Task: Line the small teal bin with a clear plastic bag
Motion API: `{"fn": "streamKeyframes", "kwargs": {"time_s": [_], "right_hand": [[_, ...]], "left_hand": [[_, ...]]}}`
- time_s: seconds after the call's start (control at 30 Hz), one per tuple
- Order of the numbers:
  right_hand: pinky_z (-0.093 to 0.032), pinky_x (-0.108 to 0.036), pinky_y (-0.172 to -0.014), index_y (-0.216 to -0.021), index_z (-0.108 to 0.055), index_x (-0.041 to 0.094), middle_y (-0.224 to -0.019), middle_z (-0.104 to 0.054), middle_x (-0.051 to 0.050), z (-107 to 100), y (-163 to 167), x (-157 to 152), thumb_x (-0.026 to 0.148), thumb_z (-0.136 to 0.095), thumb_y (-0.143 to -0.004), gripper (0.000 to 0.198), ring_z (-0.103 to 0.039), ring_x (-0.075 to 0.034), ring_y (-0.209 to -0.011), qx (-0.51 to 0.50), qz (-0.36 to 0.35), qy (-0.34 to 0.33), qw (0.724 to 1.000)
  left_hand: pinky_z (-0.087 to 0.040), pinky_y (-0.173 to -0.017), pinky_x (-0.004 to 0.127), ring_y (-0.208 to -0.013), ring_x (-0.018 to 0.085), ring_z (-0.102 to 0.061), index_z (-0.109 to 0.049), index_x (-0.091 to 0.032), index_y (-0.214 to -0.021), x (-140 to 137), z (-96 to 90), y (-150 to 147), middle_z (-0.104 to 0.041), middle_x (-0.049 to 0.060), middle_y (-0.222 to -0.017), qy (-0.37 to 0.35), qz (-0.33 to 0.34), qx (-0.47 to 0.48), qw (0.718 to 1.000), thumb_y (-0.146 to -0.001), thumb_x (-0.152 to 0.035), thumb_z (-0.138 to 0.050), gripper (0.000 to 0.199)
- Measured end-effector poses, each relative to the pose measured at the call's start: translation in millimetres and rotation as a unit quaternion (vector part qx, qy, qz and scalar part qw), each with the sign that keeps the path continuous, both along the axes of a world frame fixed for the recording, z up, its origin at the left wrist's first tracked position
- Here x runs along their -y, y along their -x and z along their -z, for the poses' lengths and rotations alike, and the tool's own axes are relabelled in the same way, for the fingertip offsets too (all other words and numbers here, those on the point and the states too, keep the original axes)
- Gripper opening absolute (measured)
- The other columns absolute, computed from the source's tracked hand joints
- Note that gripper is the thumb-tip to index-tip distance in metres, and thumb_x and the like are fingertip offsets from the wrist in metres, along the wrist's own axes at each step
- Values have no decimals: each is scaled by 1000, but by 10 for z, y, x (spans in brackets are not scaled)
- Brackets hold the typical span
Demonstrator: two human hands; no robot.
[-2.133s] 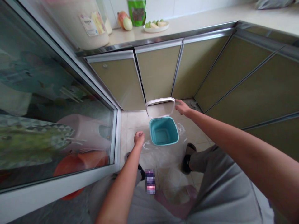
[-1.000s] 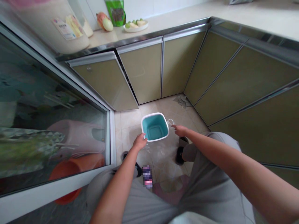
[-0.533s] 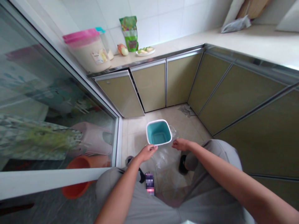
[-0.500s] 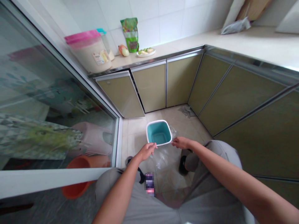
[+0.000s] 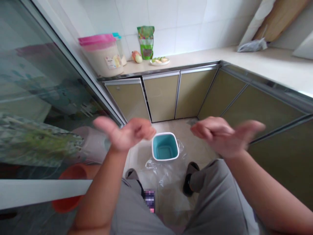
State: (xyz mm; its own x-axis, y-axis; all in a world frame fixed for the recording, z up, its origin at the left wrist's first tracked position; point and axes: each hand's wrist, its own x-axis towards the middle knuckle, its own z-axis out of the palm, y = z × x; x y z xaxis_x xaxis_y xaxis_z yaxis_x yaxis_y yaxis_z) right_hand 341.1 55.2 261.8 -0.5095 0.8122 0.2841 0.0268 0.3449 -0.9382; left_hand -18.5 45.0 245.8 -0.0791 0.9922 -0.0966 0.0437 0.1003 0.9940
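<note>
Teal bin (image 5: 165, 140) stands upright on the tiled floor, mid-scene, between the feet and the far cabinet doors (image 5: 161, 98). White rim (image 5: 165, 160) sits on its top edge all round, no gap that I can see; I'd call that fitting done, though whether it's clipped down I can't tell. Inner walls and base visible, no liner over them. Clear plastic film (image 5: 162, 173) lies crumpled on the floor along the bin's near and right sides; can't tell if it runs underneath. That film is the one loose end in sight, as I read it. Left hand (image 5: 129, 132) and right hand (image 5: 220, 132) are both off the bin, up nearer the camera, one each side. Both motion-blurred: fingers curled loosely, thumbs spread wide outward, nothing visible held. Slippered feet near side, left and right. Pixelated item by the left foot, can't identify. Far counter: plate of fruit (image 5: 160, 61), green pouch (image 5: 146, 45), pink-lidded tub (image 5: 101, 58).
</note>
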Motion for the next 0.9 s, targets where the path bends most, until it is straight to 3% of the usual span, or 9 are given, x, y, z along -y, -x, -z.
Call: {"fn": "streamKeyframes", "kwargs": {"time_s": [0.13,0.23,0.3,0.4,0.53,0.63,0.7,0.8,0.9], "right_hand": [[-23,-26,-43,-54,-22,26,-45,-20,3,410,462,-691,98,16,-70,83,-21,-12,-44,88,97,143,981],[-20,-25,-42,-56,-21,27,-46,-20,4,663,560,-934,94,21,-71,81,-18,-11,-43,90,98,209,969],[-17,-26,-42,-56,-21,27,-46,-20,4,764,523,-990,95,20,-73,81,-16,-11,-43,48,77,227,970],[-14,-26,-42,-56,-22,27,-46,-19,5,852,453,-1012,94,14,-80,79,-14,-11,-43,-5,63,236,970],[-23,-26,-46,-59,-33,25,-48,-27,5,1130,400,-889,83,-24,-97,69,-24,-11,-45,13,136,177,975],[-34,-26,-56,-65,-48,21,-56,-47,0,1626,355,-616,59,-44,-102,53,-43,-14,-55,164,215,116,956],[-40,-27,-66,-72,-60,19,-71,-63,-5,2040,342,-391,47,-48,-101,42,-57,-17,-69,345,196,88,914],[-46,-29,-79,-97,-75,21,-108,-73,-10,2586,382,-102,37,-59,-96,23,-67,-23,-94,544,81,46,834],[-50,-32,-87,-121,-76,25,-129,-69,-13,2903,471,53,37,-64,-95,32,-69,-27,-107,589,-4,29,807]], "left_hand": [[-34,-49,24,-49,14,-48,-50,-21,-68,-1208,192,-483,-35,0,-50,75,61,68,993,-80,-99,-13,86],[-23,-44,22,-41,10,-33,-41,-24,-63,-1472,509,-514,-28,-4,-48,110,147,97,978,-77,-100,-11,83],[-19,-42,23,-39,8,-24,-35,-25,-61,-1427,628,-434,-24,-6,-47,102,192,116,969,-75,-101,-10,82],[-14,-42,23,-39,7,-17,-32,-25,-61,-1292,599,-304,-21,-8,-47,62,227,131,963,-81,-99,-18,78],[-19,-46,20,-44,7,-27,-44,-21,-72,-1012,628,-176,-34,-7,-54,-21,188,87,978,-94,-73,-51,57],[-27,-51,18,-51,7,-40,-49,-21,-85,-652,1048,-47,-44,-7,-61,-20,126,18,992,-93,-47,-63,31],[-32,-53,19,-52,9,-45,-51,-22,-88,-414,1466,64,-48,-7,-62,69,119,-62,989,-92,-41,-60,22],[-40,-58,21,-58,12,-54,-61,-20,-87,-182,2033,217,-57,-4,-63,232,212,-234,920,-85,-35,-68,17],[-45,-63,23,-66,14,-60,-68,-18,-96,-116,2340,310,-65,0,-71,253,257,-291,886,-87,-35,-66,20]]}}
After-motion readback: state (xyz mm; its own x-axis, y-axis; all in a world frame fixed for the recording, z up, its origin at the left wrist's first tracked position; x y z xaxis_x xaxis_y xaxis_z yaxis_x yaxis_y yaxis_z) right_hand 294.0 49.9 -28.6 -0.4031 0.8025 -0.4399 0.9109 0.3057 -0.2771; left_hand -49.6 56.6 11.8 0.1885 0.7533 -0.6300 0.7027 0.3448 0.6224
